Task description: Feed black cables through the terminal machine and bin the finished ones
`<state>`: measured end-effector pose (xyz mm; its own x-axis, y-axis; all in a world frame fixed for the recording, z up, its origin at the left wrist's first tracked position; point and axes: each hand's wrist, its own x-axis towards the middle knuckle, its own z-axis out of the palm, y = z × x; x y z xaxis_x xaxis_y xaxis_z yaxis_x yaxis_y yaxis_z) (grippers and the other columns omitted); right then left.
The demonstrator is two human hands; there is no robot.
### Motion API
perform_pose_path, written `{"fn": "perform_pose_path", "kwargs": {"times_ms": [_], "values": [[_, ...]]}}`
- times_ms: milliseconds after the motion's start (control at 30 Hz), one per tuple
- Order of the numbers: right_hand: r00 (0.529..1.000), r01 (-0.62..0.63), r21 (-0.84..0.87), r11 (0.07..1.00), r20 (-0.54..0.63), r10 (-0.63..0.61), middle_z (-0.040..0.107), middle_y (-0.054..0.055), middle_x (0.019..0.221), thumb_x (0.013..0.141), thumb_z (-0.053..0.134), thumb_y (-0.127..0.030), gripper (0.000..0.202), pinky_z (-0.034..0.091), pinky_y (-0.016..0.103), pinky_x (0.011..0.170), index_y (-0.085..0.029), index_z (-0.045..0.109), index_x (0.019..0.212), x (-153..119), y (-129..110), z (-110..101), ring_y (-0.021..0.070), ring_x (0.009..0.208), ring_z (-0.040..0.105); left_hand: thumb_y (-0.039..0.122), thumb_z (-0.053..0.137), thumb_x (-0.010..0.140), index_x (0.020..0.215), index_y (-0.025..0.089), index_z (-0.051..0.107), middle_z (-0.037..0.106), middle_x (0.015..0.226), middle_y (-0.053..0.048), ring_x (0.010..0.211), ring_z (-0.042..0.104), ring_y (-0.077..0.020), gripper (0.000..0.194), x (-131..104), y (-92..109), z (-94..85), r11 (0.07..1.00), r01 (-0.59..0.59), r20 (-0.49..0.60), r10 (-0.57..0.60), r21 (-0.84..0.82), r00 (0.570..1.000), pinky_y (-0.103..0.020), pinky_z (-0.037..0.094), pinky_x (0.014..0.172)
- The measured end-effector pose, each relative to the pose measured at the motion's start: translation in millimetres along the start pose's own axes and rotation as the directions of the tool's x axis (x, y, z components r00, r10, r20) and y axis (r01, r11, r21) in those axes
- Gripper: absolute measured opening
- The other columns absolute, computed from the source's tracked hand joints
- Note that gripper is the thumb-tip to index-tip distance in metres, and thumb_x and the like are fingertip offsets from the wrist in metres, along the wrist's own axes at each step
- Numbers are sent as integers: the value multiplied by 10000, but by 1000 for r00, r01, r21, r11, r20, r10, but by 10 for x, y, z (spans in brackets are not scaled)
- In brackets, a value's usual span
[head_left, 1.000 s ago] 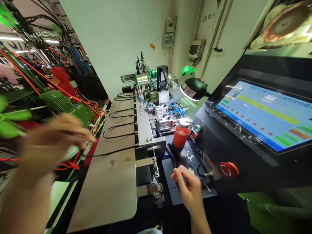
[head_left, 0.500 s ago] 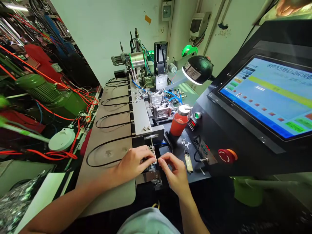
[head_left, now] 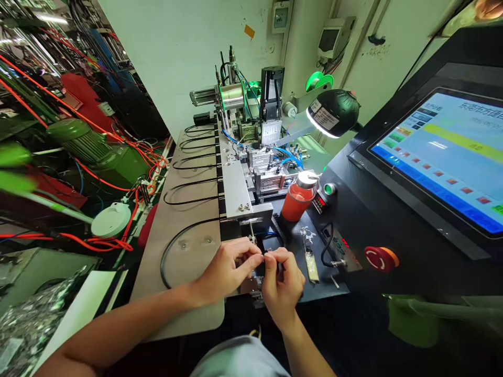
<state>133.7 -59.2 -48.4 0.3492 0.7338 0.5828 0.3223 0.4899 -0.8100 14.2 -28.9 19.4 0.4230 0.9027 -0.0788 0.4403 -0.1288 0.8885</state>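
Observation:
My left hand [head_left: 238,266] is closed in a pinch above the front end of the machine's rail. A black cable [head_left: 164,256] loops out from the rail and passes beneath my left forearm. Its far end seems to run up into my left fingers, though the hand covers that stretch. My right hand [head_left: 283,285] is closed too, thumb against bent fingers, its tips meeting those of the left. Whatever tiny part sits between the fingertips is too small to make out. Just beyond my hands lies the metal guide rail [head_left: 236,191] with small clamps at its near end.
More cable loops [head_left: 192,201] lie on the beige side plate [head_left: 196,314]. A red jar [head_left: 295,203] with a metal lid stands right of the rail, under a lamp [head_left: 334,112]. Further right are a touchscreen [head_left: 444,152] and a red emergency stop button [head_left: 381,259].
My right hand has moved in against the left, closing the small gap between the fingertips. The nearest cable loop has been drawn toward me and now bends under the forearm. The view has shifted slightly.

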Motion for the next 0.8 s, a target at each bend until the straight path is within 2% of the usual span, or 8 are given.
{"fn": "perform_pose_path", "kwargs": {"times_ms": [67,167,300,567,800], "values": [[995,-62,20,998,78,60,535,-22,673,934,485,-136,143,408,220,550,-195,530,811,18,19,-41,112,589,513,317,522,903,772,151,625,553,702,12,569,520,-84,235,18,-27,-53,997,-2,-3,3,71,1000,-192,394,532],[956,-231,37,972,192,220,556,-19,697,955,483,-213,164,421,218,576,-191,555,810,59,87,-156,115,622,533,279,496,910,760,159,623,580,708,9,610,530,-98,230,80,-101,-159,964,3,-11,0,267,1000,-211,379,582],[925,-352,4,936,157,347,562,-23,684,943,515,-288,195,420,210,578,-185,576,789,77,202,-270,115,621,536,256,465,911,709,169,607,620,715,7,659,537,-119,262,172,-219,-222,891,61,-14,-61,449,998,-232,355,624],[900,-407,-18,913,162,405,565,-18,654,926,523,-346,241,402,212,541,-179,583,763,29,276,-256,121,591,532,264,450,906,730,178,628,645,713,8,666,553,-126,264,233,-287,-181,862,83,-9,-91,500,996,-235,349,644],[864,-439,-4,898,272,424,562,-11,676,934,507,-364,258,393,225,569,-179,573,767,33,401,-218,128,616,516,256,467,884,712,171,634,635,673,12,625,528,-117,254,268,-276,-178,850,108,-13,-118,516,993,-231,324,612]]}}
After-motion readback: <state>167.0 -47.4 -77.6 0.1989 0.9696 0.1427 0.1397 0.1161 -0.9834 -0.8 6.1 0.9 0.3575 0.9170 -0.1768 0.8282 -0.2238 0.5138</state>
